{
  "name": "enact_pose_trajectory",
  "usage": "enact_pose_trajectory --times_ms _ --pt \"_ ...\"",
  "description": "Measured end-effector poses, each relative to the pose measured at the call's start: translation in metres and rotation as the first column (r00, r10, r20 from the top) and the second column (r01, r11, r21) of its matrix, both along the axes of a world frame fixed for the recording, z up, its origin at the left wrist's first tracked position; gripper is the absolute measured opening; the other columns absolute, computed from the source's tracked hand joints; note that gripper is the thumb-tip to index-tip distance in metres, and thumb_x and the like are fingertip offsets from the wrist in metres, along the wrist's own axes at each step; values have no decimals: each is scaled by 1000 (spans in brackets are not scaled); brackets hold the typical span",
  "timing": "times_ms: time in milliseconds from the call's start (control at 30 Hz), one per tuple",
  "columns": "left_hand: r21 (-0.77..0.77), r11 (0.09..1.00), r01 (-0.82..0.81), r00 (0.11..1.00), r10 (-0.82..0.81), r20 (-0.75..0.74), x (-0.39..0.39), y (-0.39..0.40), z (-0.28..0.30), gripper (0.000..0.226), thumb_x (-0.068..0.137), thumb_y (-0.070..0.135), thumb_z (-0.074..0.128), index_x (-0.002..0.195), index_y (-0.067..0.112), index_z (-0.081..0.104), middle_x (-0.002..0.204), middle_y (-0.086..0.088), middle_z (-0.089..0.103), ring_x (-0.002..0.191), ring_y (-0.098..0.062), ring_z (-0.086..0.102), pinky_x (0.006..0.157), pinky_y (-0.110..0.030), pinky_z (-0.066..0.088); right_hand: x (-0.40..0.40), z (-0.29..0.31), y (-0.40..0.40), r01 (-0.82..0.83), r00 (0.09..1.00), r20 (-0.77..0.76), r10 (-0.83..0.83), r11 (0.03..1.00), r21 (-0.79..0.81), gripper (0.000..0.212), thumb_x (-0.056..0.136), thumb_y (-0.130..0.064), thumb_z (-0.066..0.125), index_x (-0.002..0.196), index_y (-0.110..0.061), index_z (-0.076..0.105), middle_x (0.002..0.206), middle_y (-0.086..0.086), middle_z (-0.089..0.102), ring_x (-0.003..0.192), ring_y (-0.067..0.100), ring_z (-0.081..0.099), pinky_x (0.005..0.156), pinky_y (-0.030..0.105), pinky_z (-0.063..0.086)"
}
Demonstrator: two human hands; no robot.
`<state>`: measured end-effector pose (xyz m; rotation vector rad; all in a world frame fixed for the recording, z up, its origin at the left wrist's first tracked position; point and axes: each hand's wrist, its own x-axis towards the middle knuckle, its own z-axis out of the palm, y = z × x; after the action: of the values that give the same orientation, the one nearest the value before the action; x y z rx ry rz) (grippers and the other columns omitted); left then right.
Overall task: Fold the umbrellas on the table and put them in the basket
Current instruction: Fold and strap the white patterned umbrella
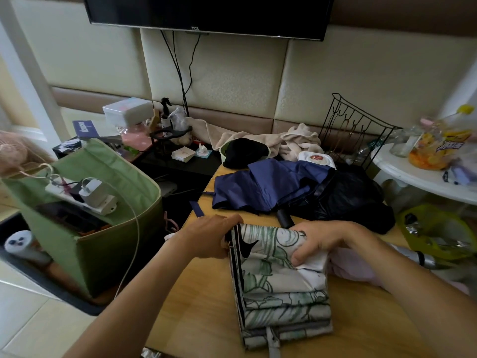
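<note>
The wooden table [206,306] fills the lower middle of my view, and on it, toward five o'clock, lies the leaf-print umbrella [281,285]: white cloth with green leaves in dark outline, gathered into flat pleats that run away from me, with dark edges along its left side and a grey strap [273,343] hanging off its near end. My left hand [206,236] is closed on the dark far-left corner of the pleats. My right hand [322,240] is curled over the far right part, thumb tucked under a fold, pinching the cloth.

At nine o'clock, off the table's left edge, stands the green basket [108,244], open at the top. A white power strip [85,196] with plugs and cords lies across its mouth, and a white cable [134,228] hangs down its side.

At one o'clock on the table, just beyond my hands, lies the navy umbrella [263,184], loosely spread, touching the black umbrella [353,197] to its right. A black handle [285,218] sticks out from between them toward my right hand. A pale pink cloth [353,270] lies under my right forearm at three o'clock; I cannot tell what it is.

A beige towel [291,140] is heaped at twelve o'clock, with a black wire rack [356,133] beside it.
</note>
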<state>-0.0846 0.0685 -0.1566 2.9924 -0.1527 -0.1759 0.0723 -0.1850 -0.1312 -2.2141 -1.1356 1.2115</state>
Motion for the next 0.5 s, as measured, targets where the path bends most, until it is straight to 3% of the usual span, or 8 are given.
enact_pose_trajectory --times_ms 100,233,367,433,500 --pt "-66 998 3 996 -9 -91 -3 1 -2 76 79 44 82 137 28 35 116 3 63 104 -24 59 80 -40 44 -1 -3 1 -7 1000 -1 7 1000 -16 42 81 -22 86 120 -18 72 120 -1 76 113 20 71 101 40 56" --pt "-83 997 -4 997 -2 -80 -5 -1 -2 48 86 31 74 123 24 46 108 0 63 98 -26 59 81 -44 50 -1 -7 3 -11 999 -41 10 999 -37 46 83 -16 85 126 -12 69 125 3 74 117 21 69 106 45 53" --pt "-68 998 -8 998 4 -65 -5 3 4 32 92 32 64 120 24 53 109 3 64 100 -24 61 86 -43 49 -6 -12 5 48 966 -253 -57 998 -44 49 83 -1 82 129 -9 68 129 10 72 121 25 68 100 39 55" --pt "-88 996 -32 998 27 -61 -5 5 5 29 92 36 63 118 25 57 110 5 67 101 -22 62 86 -41 51 -10 -4 11 -34 988 -151 24 997 -66 61 78 -20 90 134 -19 64 132 0 70 124 20 66 106 41 52" --pt "-110 992 -55 997 49 -61 -6 8 6 24 93 37 64 114 26 60 109 7 68 100 -19 63 82 -37 50 -12 2 14 -59 993 97 73 988 -143 98 57 -60 95 142 -34 54 144 -13 59 134 13 56 115 41 43"
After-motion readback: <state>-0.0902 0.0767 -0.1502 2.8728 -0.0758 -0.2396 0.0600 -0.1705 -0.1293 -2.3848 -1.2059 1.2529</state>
